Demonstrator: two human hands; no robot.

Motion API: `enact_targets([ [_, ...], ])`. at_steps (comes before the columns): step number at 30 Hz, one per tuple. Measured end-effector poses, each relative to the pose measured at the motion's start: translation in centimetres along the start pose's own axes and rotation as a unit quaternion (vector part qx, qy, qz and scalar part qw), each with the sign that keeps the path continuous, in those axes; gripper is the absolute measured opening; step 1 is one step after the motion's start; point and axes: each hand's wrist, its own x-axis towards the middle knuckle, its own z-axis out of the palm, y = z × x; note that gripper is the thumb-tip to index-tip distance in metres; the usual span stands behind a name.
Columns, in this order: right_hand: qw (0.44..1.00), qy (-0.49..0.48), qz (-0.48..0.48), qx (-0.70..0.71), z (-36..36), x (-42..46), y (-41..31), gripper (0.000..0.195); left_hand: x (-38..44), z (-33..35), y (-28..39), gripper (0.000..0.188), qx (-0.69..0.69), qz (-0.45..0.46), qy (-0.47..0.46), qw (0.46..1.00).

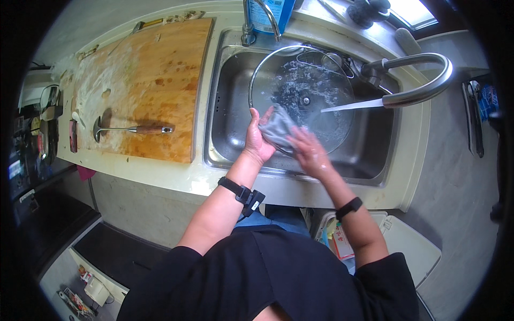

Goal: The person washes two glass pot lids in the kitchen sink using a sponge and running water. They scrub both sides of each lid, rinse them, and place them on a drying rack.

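Note:
Over the near left rim of a glass pot lid (341,136), my left hand (259,138) grips the lid and a wet grey cloth (279,124). My right hand (309,152), blurred and wet, presses on the cloth's right side with its fingers. The lid has a metal rim and a small metal piece at its centre, and it lies tilted or flat in the stainless steel sink (369,160); which one I cannot tell. Water runs from the curved faucet (425,90) onto the lid's right part.
Left of the sink lies a floury wooden board (160,64) with a wood-handled metal tool (136,129) on it. A second, thinner faucet (248,36) and a blue container (267,16) stand behind the sink. Below the counter is an open-lidded bin (413,244).

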Motion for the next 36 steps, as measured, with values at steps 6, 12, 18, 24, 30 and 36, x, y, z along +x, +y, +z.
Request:
enact_targets([
  [6, 0.986, 0.099, 0.128, -0.043, 0.9, 1.9, 3.9, 0.046, -0.4, 1.2, -0.6, 0.087, 0.046, -0.054, -0.031, 0.997],
  [12, 0.988, 0.083, -0.048, -0.121, 2.7, 11.6, -0.6, 0.052, -0.3, -0.5, -0.7, 0.077, -0.018, -0.056, -0.081, 0.995],
  [18, 0.947, 0.201, 0.12, -0.222, -2.2, 12.2, 11.6, 0.049, -1.0, 0.8, -0.8, 0.072, 0.04, -0.019, -0.032, 0.999],
  [24, 0.954, 0.065, 0.189, -0.225, 1.2, 2.4, 5.3, 0.054, -0.4, 1.1, -1.2, 0.073, 0.048, -0.012, -0.023, 0.999],
  [30, 0.993, 0.039, -0.044, -0.101, 2.1, 9.2, -0.6, 0.054, 1.1, -1.6, -0.7, 0.067, -0.307, -0.117, -0.135, 0.935],
  [36, 0.958, 0.235, 0.116, -0.118, -1.1, 13.3, 6.4, 0.045, -1.0, 0.5, -0.7, 0.071, 0.096, 0.003, -0.042, 0.995],
])
